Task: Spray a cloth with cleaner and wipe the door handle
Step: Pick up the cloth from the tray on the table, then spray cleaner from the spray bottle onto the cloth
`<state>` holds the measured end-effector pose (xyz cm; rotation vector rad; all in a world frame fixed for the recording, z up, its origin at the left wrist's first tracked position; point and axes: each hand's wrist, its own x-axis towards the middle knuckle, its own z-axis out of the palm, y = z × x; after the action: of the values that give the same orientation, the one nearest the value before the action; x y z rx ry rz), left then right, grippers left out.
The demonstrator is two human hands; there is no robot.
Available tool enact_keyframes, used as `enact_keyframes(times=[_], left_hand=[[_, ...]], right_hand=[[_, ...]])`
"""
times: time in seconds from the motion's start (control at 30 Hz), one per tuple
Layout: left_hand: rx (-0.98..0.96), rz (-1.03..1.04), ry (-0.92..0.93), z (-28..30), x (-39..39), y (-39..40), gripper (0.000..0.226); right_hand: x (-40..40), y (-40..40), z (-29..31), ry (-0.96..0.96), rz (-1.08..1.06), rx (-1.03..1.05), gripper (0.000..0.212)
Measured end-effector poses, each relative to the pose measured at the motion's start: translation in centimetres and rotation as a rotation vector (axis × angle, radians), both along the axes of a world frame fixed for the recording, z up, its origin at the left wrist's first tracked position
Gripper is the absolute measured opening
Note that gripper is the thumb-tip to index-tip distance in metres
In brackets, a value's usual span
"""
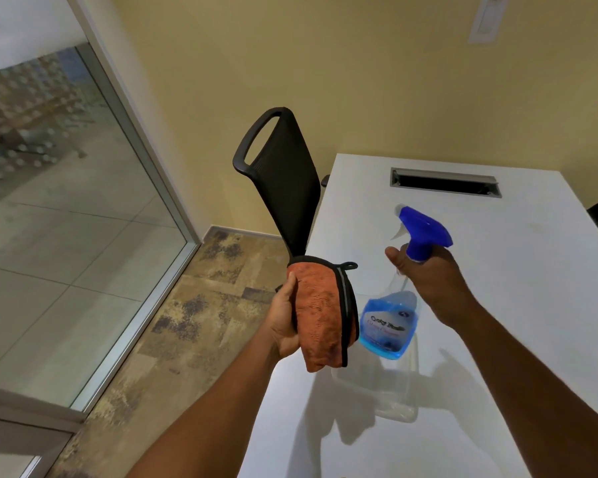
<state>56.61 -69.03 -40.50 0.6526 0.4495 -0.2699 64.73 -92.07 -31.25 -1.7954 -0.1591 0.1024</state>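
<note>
Left hand [283,319] grips the cloth [320,315] upright; at its 3 o'clock, my right hand [432,274] wraps the bottle [392,319] neck (nozzle aimed at 10 o'clock, above the cloth).

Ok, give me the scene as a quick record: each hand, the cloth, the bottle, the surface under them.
left hand: grips the folded orange cloth, held up
right hand: grips the spray bottle at its neck
nozzle: blue trigger head points left, toward the cloth
bottle contents: blue liquid, partly full
surface: white table below both hands
door handle: not in view
</note>
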Motion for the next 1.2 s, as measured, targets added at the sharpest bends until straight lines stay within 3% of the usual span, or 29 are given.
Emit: enact_keyframes(times=[0.13, 0.4, 1.2], left_hand=[[0.021, -0.017, -0.001, 0.1, 1.3, -0.3, 0.079], [0.033, -0.049, 0.016, 0.1, 2.5, -0.7, 0.081], [0.059, 0.011, 0.013, -0.5, 2.4, -0.4, 0.076]], right_hand=[[-1.7, -0.4, 0.9, 0.011, 0.218, -0.018, 0.048], [-4.6, 0.5, -0.8, 0.122, 0.218, -0.218, 0.062], [-8.0, 0.9, 1.1, 0.079, 0.187, -0.322, 0.056]])
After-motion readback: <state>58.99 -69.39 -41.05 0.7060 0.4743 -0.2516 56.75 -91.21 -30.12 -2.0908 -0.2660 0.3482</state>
